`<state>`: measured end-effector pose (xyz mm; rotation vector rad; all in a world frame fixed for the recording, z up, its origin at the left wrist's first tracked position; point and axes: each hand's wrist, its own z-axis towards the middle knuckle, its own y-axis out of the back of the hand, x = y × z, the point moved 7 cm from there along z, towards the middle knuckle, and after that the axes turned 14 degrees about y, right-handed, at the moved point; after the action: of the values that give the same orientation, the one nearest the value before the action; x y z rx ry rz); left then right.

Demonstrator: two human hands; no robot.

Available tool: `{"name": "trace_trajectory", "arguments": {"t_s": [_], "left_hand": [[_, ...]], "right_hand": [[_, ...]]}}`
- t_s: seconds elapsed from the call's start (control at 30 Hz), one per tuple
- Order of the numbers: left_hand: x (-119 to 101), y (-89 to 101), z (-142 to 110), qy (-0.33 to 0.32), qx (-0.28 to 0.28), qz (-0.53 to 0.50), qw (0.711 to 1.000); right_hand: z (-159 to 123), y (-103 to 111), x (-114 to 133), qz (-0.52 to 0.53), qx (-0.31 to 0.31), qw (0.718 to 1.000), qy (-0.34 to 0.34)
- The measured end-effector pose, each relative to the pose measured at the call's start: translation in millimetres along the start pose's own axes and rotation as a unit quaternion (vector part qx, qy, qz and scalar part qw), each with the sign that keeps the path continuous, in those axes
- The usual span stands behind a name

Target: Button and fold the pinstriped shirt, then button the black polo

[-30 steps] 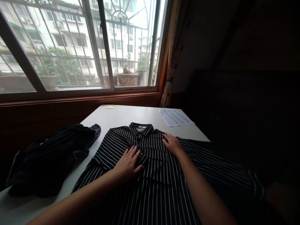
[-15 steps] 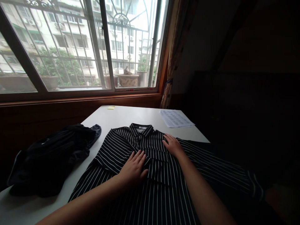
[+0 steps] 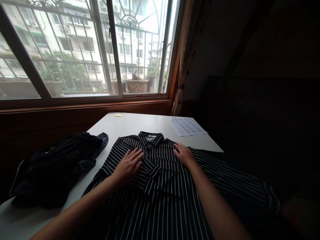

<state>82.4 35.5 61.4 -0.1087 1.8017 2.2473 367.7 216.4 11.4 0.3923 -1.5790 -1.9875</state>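
A black shirt with white stripes lies spread on the white table, its collar pointing toward the window. One sleeve is folded across the chest, its cuff near the middle of the front. My left hand is over this folded sleeve, fingers stretched out; whether it presses on the cloth I cannot tell. On the other shoulder of the shirt rests my right hand, flat with its fingers extended. The other sleeve stretches out to the right, past the table's edge into shadow.
A heap of dark clothing lies on the left of the white table. Printed sheets are at the back right corner, and a yellow sticky note is at the back left. A barred window stands behind.
My left hand has moved up and to the left over the folded sleeve, uncovering its cuff. My right hand has stayed on the shoulder.
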Motion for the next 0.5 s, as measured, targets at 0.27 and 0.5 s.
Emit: {"name": "trace_trajectory", "arguments": {"t_s": [0.27,0.5], "left_hand": [[135,-14.0,22,0.206,0.033,0.088,0.974],[139,-19.3,19,0.229,0.039,0.097,0.968]], "right_hand": [[0,-2,-1,-0.004,0.007,1.0,-0.003],[2,-2,4,-0.011,0.021,1.0,-0.004]]}}
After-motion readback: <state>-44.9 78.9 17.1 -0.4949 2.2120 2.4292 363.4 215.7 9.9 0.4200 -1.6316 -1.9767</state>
